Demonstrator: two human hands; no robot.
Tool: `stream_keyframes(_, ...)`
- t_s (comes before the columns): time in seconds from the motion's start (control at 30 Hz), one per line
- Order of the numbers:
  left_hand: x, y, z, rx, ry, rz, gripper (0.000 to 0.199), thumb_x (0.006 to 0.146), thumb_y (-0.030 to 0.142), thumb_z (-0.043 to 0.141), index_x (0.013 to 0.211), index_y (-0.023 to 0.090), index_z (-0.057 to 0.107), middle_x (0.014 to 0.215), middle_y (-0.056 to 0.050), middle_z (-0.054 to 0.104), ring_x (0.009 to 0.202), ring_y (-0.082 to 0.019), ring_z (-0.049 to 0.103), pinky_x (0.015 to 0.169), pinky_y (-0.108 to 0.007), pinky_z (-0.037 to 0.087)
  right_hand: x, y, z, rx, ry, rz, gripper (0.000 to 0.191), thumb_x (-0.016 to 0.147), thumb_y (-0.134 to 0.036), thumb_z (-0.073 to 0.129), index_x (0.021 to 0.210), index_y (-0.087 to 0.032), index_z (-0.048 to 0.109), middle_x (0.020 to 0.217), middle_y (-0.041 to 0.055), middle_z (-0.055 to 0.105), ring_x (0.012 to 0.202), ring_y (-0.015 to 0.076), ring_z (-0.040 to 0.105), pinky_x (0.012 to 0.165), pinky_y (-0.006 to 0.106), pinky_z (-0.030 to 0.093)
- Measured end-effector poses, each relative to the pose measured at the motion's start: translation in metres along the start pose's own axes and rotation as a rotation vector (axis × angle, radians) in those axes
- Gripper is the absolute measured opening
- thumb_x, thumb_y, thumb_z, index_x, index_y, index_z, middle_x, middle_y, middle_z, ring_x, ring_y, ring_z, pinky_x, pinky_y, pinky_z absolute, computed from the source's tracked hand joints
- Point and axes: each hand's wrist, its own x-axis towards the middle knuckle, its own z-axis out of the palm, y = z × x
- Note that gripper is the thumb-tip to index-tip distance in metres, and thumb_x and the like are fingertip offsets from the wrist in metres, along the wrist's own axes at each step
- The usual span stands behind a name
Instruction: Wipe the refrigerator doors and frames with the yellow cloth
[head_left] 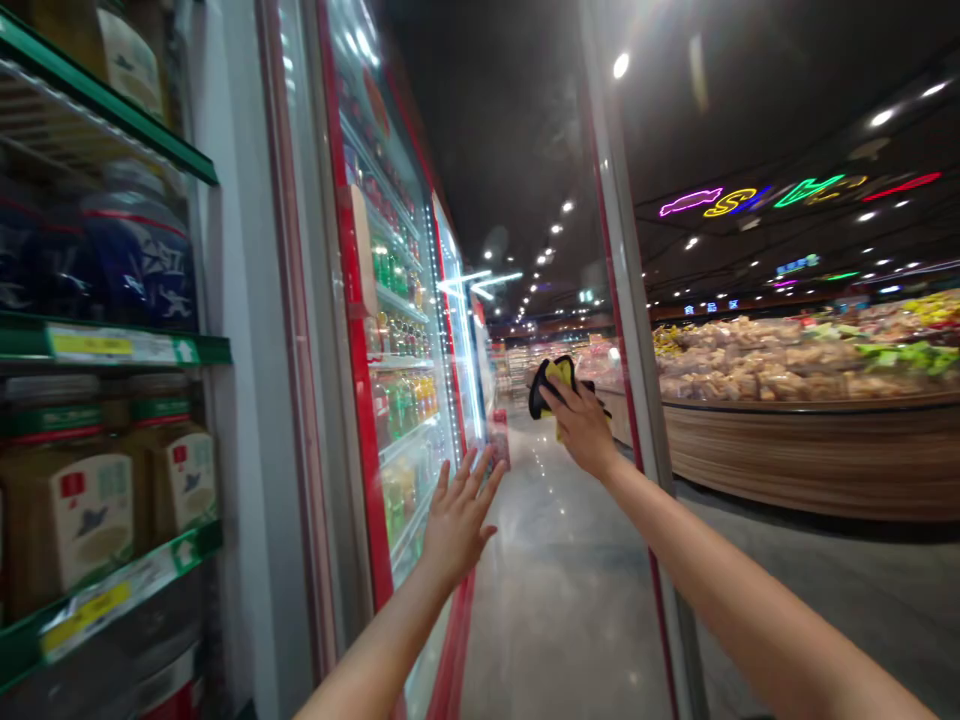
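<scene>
A yellow and black cloth (561, 375) is pressed flat under my right hand (583, 425), against the glass of an open cooler door. The door's frame (634, 300), grey with a red edge, stands upright to the right of that hand. Lower and to the left, my left hand (459, 515) is raised with its fingers spread and nothing in it. Whether its palm touches the glass cannot be made out.
Shelves with green edges (142, 347) hold bottles at the left, beside a grey cooler frame (251, 400). Further along are red-framed coolers (360, 400) of drinks. A wood-sided produce stand (810, 450) is at the right, past the door.
</scene>
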Motion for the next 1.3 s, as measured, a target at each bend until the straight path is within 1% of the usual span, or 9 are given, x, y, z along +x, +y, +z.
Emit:
stream_keyframes(0.1, -0.005, -0.005, -0.001, -0.012, -0.015, 0.024, 0.109, 0.073, 0.044, 0.085, 0.161, 0.034, 0.021, 0.165, -0.005, 0.032, 0.154, -0.028, 0.027, 0.126, -0.052, 0.026, -0.006, 0.015, -0.012, -0.037, 0.013, 0.077, 0.060, 0.089, -0.005, 0.044, 0.143, -0.025, 0.058, 0.156, 0.0051, 0.050, 0.143, 0.0303, 0.042, 0.116, 0.053, 0.039)
stream_keyframes(0.23, -0.007, -0.009, -0.001, -0.030, -0.047, 0.020, 0.103, 0.072, 0.039, 0.086, 0.158, 0.032, 0.030, 0.165, -0.006, 0.032, 0.154, -0.027, 0.028, 0.125, -0.051, 0.028, 0.037, 0.013, -0.013, -0.028, 0.117, 0.222, 0.057, 0.092, -0.006, 0.041, 0.146, -0.017, 0.054, 0.158, 0.0135, 0.046, 0.142, 0.0301, 0.044, 0.119, 0.055, 0.035)
stream_keyframes(0.33, -0.006, -0.008, 0.002, -0.034, -0.048, 0.027, 0.107, 0.070, 0.032, 0.088, 0.159, 0.030, 0.029, 0.166, -0.008, 0.029, 0.155, -0.028, 0.025, 0.125, -0.054, 0.027, 0.042, -0.020, -0.005, -0.003, 0.066, 0.132, 0.061, 0.090, -0.004, 0.042, 0.148, -0.022, 0.053, 0.160, 0.0093, 0.044, 0.145, 0.0304, 0.040, 0.118, 0.056, 0.036)
stream_keyframes(0.5, -0.010, -0.008, 0.001, -0.022, -0.063, 0.051, 0.109, 0.069, 0.034, 0.089, 0.159, 0.028, 0.029, 0.167, -0.010, 0.026, 0.156, -0.029, 0.020, 0.126, -0.056, 0.024, -0.002, -0.050, -0.008, 0.034, -0.118, -0.155, 0.069, 0.085, 0.002, 0.047, 0.144, -0.031, 0.057, 0.157, 0.0011, 0.049, 0.147, 0.0260, 0.038, 0.116, 0.051, 0.040)
stream_keyframes(0.73, -0.032, -0.018, -0.007, -0.014, -0.087, 0.054, 0.106, 0.073, 0.039, 0.086, 0.160, 0.028, 0.026, 0.167, -0.009, 0.027, 0.156, -0.029, 0.021, 0.126, -0.057, 0.024, 0.044, -0.089, 0.001, 0.053, 0.017, 0.047, 0.068, 0.085, 0.002, 0.047, 0.146, -0.026, 0.055, 0.160, 0.0035, 0.044, 0.146, 0.0306, 0.038, 0.116, 0.054, 0.040)
stream_keyframes(0.83, -0.041, -0.018, -0.008, -0.005, -0.100, 0.035, 0.100, 0.076, 0.035, 0.083, 0.159, 0.028, 0.028, 0.167, -0.008, 0.026, 0.155, -0.029, 0.022, 0.126, -0.057, 0.025, 0.031, -0.116, 0.006, 0.086, -0.017, -0.074, 0.067, 0.086, 0.002, 0.046, 0.145, -0.029, 0.056, 0.158, 0.0008, 0.047, 0.149, 0.0282, 0.036, 0.116, 0.053, 0.040)
stream_keyframes(0.97, -0.057, -0.024, -0.014, 0.008, -0.127, 0.024, 0.084, 0.085, 0.032, 0.074, 0.158, 0.027, 0.032, 0.168, -0.007, 0.023, 0.155, -0.028, 0.022, 0.125, -0.059, 0.025, 0.008, -0.111, -0.002, 0.096, -0.078, -0.229, 0.064, 0.088, 0.001, 0.044, 0.141, -0.032, 0.060, 0.155, -0.0023, 0.052, 0.148, 0.0253, 0.038, 0.115, 0.051, 0.042)
stream_keyframes(1.17, -0.062, -0.044, -0.025, -0.006, -0.105, -0.047, 0.105, 0.077, 0.046, 0.081, 0.161, 0.028, 0.020, 0.167, -0.007, 0.026, 0.157, -0.029, 0.018, 0.127, -0.060, 0.019, 0.058, -0.132, 0.005, 0.032, 0.113, 0.031, 0.062, 0.089, -0.001, 0.044, 0.144, -0.028, 0.058, 0.156, 0.0027, 0.050, 0.146, 0.0304, 0.039, 0.114, 0.054, 0.041)
stream_keyframes(1.3, -0.056, -0.054, -0.030, -0.003, -0.036, -0.123, 0.121, 0.069, 0.049, 0.087, 0.163, 0.024, 0.014, 0.168, -0.010, 0.025, 0.157, -0.032, 0.010, 0.127, -0.058, 0.021, 0.038, -0.151, 0.007, 0.027, 0.048, -0.215, 0.055, 0.095, -0.007, 0.048, 0.142, -0.033, 0.059, 0.155, -0.0027, 0.052, 0.147, 0.0275, 0.038, 0.114, 0.048, 0.041)
